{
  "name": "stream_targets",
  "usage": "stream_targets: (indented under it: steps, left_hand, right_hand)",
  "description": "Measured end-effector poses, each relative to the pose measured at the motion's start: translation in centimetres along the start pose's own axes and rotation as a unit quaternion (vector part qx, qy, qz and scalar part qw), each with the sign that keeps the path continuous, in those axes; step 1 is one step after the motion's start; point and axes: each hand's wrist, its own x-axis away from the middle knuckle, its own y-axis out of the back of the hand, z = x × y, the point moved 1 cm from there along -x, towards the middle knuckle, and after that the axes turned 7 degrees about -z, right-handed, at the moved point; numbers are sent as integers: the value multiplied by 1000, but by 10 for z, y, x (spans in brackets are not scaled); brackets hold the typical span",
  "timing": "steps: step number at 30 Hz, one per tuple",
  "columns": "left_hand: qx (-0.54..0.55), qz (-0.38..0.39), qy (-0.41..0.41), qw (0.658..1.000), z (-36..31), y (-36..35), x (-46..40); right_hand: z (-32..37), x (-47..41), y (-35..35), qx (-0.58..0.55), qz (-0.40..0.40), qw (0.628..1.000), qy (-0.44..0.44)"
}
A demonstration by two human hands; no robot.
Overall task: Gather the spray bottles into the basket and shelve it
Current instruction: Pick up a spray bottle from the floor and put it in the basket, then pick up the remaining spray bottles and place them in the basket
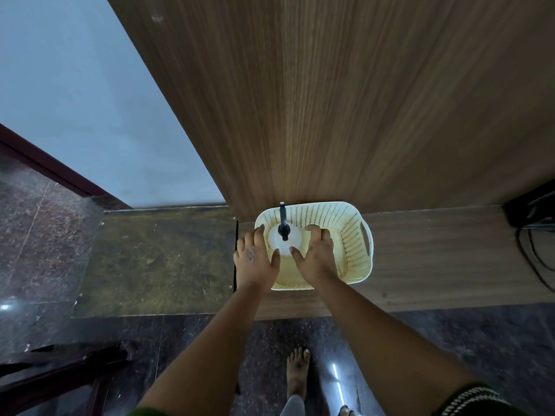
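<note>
A white spray bottle [285, 240] with a dark trigger head stands upright in the left end of the cream perforated basket [351, 232], its nozzle pointing toward twelve o'clock. The basket rests on a low wooden shelf [435, 253] against a tall wood panel [330, 100]. The left hand [255, 258] sits at the bottle's nine o'clock over the basket's rim, fingers spread; the right hand [316, 253] reaches into the basket at the bottle's three o'clock, fingers [313, 232] spread and curved. Both thumbs lie against the bottle's white body, so the person seems to be settling or steadying it rather than gripping. Only one bottle shows, and no others are in view. The risks: the tall bottle could tip toward the empty right half if released carelessly, and the basket, loaded on one side, could tilt when lifted. A dark cable [534, 253] trails at three o'clock, well apart.
</note>
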Motion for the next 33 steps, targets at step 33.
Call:
stream_targets:
  steps: [33]
  left_hand:
    - [84, 74, 494, 862, 256, -55, 415]
  right_hand:
    - [-59, 308, -152, 227, 347, 883, 220]
